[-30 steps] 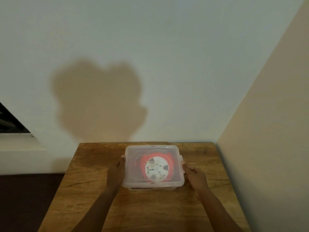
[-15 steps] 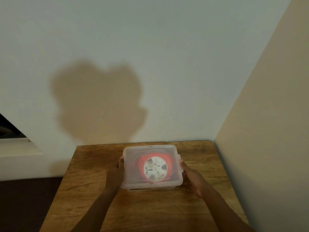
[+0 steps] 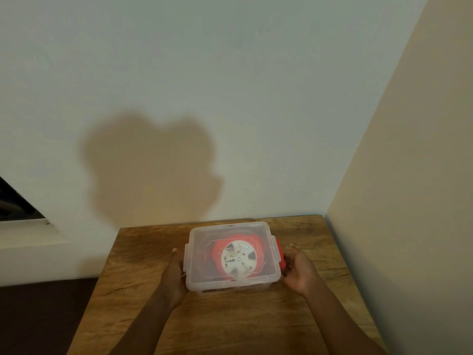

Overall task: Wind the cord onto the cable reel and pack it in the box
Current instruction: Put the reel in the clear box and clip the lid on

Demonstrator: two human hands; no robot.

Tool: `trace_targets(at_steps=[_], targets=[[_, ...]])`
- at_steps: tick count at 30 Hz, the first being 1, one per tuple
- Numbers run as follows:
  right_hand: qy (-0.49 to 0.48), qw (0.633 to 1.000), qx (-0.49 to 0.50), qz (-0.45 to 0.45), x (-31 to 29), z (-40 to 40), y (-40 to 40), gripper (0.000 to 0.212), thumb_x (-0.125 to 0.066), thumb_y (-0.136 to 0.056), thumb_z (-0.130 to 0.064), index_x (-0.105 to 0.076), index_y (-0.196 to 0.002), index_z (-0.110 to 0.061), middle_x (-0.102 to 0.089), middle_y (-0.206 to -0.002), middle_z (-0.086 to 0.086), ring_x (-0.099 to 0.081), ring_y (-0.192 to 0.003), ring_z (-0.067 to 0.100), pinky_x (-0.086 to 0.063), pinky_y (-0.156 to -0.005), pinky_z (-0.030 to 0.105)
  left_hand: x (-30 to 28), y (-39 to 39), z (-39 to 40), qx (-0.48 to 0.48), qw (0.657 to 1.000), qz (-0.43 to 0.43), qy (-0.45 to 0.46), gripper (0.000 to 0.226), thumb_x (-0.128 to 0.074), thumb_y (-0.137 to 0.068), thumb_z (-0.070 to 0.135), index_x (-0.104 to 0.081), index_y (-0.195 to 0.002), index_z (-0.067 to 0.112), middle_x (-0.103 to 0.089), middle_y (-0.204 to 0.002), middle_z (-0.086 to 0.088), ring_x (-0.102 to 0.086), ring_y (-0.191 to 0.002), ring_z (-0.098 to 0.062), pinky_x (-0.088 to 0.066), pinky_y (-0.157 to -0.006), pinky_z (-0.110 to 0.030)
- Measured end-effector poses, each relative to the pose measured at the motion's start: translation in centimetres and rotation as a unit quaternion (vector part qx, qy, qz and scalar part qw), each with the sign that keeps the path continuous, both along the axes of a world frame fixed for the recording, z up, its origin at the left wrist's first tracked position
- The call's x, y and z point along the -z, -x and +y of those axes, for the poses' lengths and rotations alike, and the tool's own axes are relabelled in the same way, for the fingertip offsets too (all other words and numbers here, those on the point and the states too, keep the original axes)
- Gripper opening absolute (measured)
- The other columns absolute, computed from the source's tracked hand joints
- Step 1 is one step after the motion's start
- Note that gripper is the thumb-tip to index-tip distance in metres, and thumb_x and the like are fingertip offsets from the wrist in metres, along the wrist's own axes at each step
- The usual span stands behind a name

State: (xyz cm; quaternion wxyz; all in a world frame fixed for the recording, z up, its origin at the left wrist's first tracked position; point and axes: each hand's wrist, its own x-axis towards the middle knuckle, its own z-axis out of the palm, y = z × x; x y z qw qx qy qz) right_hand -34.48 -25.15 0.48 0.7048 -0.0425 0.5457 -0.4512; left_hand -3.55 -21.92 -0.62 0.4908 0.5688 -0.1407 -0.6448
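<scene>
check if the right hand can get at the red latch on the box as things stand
Probably yes: the right hand sits open beside the red latch on the box, fingertips near it, nothing between.

Walls close two sides

The box fills the table's far middle; walls block passage at twelve and three o'clock (the corner sits at one). Bare wood lies open at six, and beside the box at nine.
</scene>
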Motion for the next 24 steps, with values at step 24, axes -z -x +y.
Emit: trace_targets(at_steps=[24], targets=[[0.257,0.868,-0.007,0.425,1.2,3.3,-5.2,0.049,-0.064,-0.093,-0.014,-0.052,-0.14,-0.018,-0.062,-0.131,0.001,-0.065,-0.106,0.017,-0.057,-0.07,0.019,-0.7,-0.6,0.4,0.029,0.996,-0.079,-0.008,0.025,-0.061,-0.101,0.031,-0.076,-0.107,0.012,-0.081,-0.1,-0.014,-0.076,-0.097,-0.037,-0.063,-0.083,-0.052]])
